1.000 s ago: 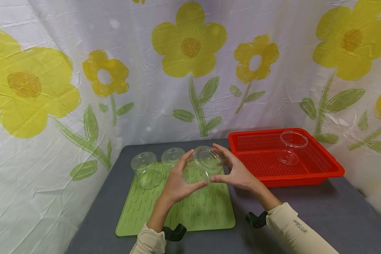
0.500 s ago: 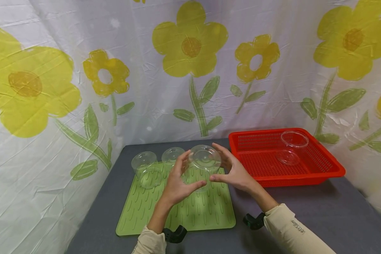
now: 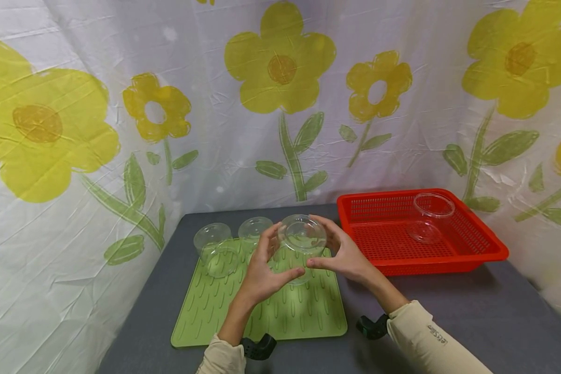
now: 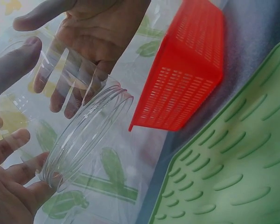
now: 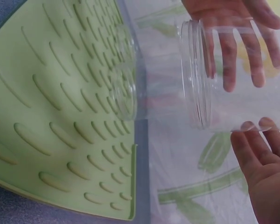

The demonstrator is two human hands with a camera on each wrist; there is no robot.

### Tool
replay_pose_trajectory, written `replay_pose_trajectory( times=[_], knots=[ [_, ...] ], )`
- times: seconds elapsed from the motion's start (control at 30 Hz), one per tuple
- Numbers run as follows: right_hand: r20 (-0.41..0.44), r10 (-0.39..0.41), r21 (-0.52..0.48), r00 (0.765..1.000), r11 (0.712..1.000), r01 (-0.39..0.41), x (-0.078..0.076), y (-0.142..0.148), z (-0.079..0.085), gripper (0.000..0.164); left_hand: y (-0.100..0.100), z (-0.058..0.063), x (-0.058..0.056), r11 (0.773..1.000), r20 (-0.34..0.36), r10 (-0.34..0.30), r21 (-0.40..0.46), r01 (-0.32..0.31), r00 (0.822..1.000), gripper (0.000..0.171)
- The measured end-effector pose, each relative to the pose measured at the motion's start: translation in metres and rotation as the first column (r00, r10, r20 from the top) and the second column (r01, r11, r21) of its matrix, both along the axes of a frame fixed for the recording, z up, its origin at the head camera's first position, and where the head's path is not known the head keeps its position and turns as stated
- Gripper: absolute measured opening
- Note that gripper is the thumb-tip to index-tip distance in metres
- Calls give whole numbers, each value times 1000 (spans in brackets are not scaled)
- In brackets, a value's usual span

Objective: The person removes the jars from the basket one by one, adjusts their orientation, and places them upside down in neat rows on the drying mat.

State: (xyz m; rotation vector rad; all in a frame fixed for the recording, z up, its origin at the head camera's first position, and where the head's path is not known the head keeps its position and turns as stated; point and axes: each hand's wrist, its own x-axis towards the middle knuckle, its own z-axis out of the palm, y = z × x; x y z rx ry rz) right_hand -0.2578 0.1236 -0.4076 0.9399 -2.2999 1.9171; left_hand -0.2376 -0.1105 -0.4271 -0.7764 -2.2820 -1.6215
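Both hands hold a clear plastic jar (image 3: 302,236) over the green mat (image 3: 308,317) in the head view. My left hand (image 3: 262,272) wraps its left side, and my right hand (image 3: 346,254) its right side. In the left wrist view the jar's threaded rim (image 4: 86,135) points down towards the mat, so the jar is mouth down. The right wrist view shows the same threaded rim (image 5: 195,74), with fingertips on the jar wall. Two more clear jars, one at the left (image 3: 215,249) and one farther back (image 3: 254,229), stand mouth down at the mat's far end.
A red plastic basket (image 3: 421,265) stands right of the mat on the dark grey table (image 3: 430,322). Inside it, another clear jar (image 3: 430,215) stands mouth up. A flower-printed curtain (image 3: 205,171) hangs behind and beside the table.
The jar between the hands has gone from tilted to more upright and shifted slightly left. My right hand moved a little left with it. The other jars and the basket stay put.
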Motion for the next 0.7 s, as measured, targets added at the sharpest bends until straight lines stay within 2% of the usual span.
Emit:
replay_pose_trajectory(
  times=[0.2, 0.57, 0.7],
  knots=[
    [0, 2, -5, 1000, 1000, -2, 1, 0, 0, 89, -1, -2, -1, 1000, -12, -5, -1, 5, 1000, 100],
    [6, 3, -5, 1000, 1000, -3, 6, -2, 3, 88, -4, -4, 3, 1000, 19, 10, 0, -10, 1000, 101],
    [5, -6, -7, 1000, 1000, 6, 5, -2, 3, 88, -13, -8, 4, 999, -23, 48, 2, -48, 999, 97]
  ],
)
